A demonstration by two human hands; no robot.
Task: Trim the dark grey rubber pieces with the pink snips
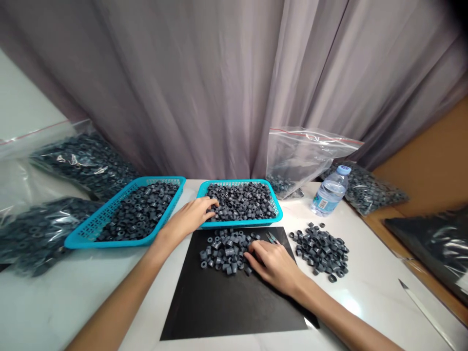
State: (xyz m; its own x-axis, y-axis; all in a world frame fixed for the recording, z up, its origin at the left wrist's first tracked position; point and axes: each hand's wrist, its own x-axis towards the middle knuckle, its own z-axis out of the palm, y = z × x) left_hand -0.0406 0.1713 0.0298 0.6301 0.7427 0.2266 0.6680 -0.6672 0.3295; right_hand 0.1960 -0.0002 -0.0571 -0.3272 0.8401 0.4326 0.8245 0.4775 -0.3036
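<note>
My left hand (pixel 195 214) reaches over the left rim of the middle blue basket (pixel 241 224), its fingers apart at the edge of the small dark grey ring-shaped parts (pixel 243 200) inside. On a black mat (pixel 234 307) lies a loose pile of the same grey parts (pixel 226 251). My right hand (pixel 275 264) rests at the right side of that pile with fingers curled inward; whatever lies between the fingertips is hidden. Just behind this hand, the tips of a small pointed metal tool (pixel 271 237) show on the mat.
Another blue basket (pixel 124 242) of grey parts stands left. A second loose pile (pixel 321 251) lies right of the mat, near a water bottle (pixel 331 191) and an upright zip bag (pixel 298 158). Filled bags (pixel 87 158) sit far left. A knife-like blade (pixel 424 309) lies right.
</note>
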